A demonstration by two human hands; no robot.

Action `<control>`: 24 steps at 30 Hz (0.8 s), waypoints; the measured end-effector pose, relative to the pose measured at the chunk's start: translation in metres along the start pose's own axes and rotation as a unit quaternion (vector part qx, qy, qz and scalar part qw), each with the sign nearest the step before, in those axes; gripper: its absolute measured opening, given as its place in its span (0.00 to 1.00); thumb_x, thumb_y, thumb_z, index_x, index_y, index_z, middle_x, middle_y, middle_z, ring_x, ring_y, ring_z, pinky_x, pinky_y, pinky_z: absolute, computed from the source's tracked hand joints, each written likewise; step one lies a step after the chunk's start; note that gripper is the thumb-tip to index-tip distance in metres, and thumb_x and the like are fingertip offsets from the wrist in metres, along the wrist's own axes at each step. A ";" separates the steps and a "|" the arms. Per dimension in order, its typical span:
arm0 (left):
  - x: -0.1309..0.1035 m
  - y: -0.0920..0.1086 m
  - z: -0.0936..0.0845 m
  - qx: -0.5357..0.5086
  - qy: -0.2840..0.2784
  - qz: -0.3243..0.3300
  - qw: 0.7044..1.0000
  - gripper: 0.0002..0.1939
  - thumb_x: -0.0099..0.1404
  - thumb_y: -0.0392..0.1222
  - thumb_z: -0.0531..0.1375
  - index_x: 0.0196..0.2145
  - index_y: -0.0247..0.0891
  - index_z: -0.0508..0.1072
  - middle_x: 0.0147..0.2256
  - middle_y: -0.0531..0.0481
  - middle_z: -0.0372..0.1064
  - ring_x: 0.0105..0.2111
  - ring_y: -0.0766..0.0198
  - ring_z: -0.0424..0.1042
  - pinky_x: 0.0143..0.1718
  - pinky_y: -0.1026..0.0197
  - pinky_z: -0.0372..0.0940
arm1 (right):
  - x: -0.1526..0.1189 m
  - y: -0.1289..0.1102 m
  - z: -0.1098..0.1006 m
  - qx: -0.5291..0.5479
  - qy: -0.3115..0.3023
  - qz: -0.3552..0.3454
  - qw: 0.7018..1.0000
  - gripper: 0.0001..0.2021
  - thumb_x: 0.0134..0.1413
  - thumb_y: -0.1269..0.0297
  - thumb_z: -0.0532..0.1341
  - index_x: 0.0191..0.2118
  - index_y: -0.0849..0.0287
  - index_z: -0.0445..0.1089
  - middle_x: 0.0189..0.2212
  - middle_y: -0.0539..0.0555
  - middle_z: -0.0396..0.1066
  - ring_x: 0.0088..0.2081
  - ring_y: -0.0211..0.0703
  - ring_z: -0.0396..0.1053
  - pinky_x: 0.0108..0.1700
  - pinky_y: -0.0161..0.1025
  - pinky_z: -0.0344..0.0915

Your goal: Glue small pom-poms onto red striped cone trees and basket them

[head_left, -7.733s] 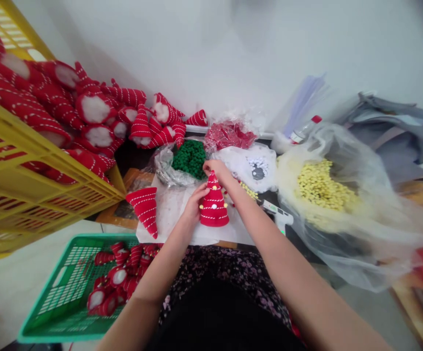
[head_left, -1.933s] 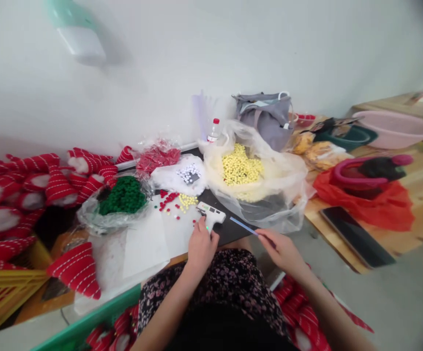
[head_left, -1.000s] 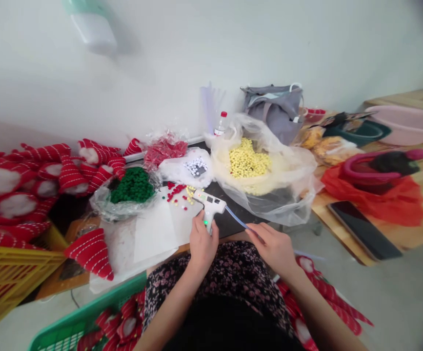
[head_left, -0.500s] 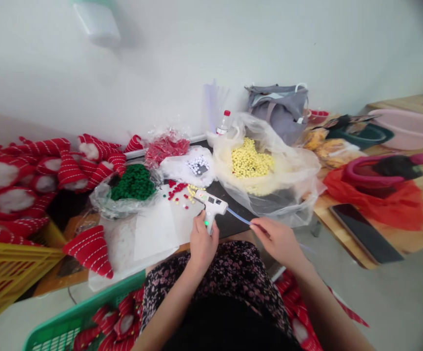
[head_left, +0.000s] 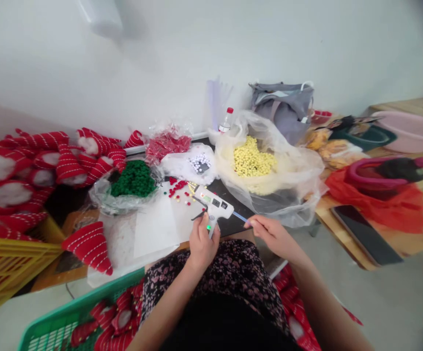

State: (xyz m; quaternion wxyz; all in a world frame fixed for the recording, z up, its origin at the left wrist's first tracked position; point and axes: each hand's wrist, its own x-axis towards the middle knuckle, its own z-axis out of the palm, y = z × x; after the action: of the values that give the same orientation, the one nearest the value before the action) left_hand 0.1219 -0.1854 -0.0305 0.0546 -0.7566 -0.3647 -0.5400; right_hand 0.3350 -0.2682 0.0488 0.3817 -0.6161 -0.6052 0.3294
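Note:
My left hand (head_left: 204, 240) is closed round the handle of a white glue gun (head_left: 216, 204), whose green light glows above my fingers. The gun's nozzle points up and left, over the table. A translucent bluish glue stick (head_left: 241, 218) sticks out of its rear end, and my right hand (head_left: 272, 236) pinches the stick's outer part. Small red, yellow and white pom-poms (head_left: 177, 186) lie scattered just past the nozzle. Beyond them are a bag of green pom-poms (head_left: 133, 178), a bag of white ones (head_left: 199, 163) and a large bag of yellow ones (head_left: 253, 158).
Red striped stuffed cones (head_left: 68, 165) are heaped at the left by a yellow crate (head_left: 17, 265); one cone (head_left: 90, 247) lies apart. A green basket (head_left: 46, 321) stands below. Rightward are a phone (head_left: 365, 234), a red bag (head_left: 412, 204) and a grey bag (head_left: 284, 107).
My right hand has moved closer to the glue gun, and less of the glue stick shows behind it. The gun's trigger now stands out from the handle.

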 end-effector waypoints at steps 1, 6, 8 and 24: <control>-0.001 0.001 0.000 -0.001 0.001 -0.002 1.000 0.25 0.70 0.35 0.62 0.62 0.31 0.65 0.44 0.34 0.74 0.44 0.53 0.79 0.41 0.56 0.76 | 0.001 0.001 0.000 0.002 0.006 0.002 1.000 0.17 0.72 0.50 0.52 0.38 0.55 0.69 0.20 0.44 0.59 0.22 0.38 0.58 0.26 0.35 0.55; -0.003 0.011 0.002 -0.023 -0.016 -0.054 0.998 0.24 0.71 0.36 0.61 0.62 0.31 0.65 0.46 0.32 0.73 0.46 0.51 0.79 0.44 0.53 0.76 | 0.004 -0.004 0.012 -0.078 0.153 -0.074 0.982 0.12 0.69 0.55 0.58 0.35 0.54 0.69 0.26 0.50 0.70 0.28 0.43 0.68 0.33 0.39 0.65; -0.003 0.014 0.004 -0.044 -0.018 -0.087 0.995 0.22 0.72 0.36 0.60 0.61 0.30 0.64 0.47 0.32 0.73 0.48 0.50 0.78 0.46 0.50 0.76 | 0.001 -0.009 0.028 -0.111 0.303 -0.136 0.937 0.08 0.66 0.59 0.61 0.36 0.55 0.72 0.34 0.56 0.75 0.37 0.48 0.74 0.44 0.45 0.70; 0.021 -0.085 -0.153 0.039 -0.237 0.026 0.970 0.21 0.67 0.31 0.55 0.56 0.39 0.74 0.51 0.36 0.74 0.52 0.53 0.76 0.52 0.51 0.75 | 0.033 -0.008 0.100 0.445 0.136 0.109 0.878 0.23 0.50 0.44 0.73 0.43 0.57 0.77 0.38 0.57 0.81 0.33 0.49 0.79 0.35 0.44 0.77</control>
State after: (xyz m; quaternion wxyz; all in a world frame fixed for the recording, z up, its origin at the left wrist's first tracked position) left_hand -0.0460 -0.1866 0.0238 0.0101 -0.8695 -0.3685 -0.3289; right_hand 0.2459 -0.2285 0.0079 0.6559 -0.4822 -0.2654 0.5165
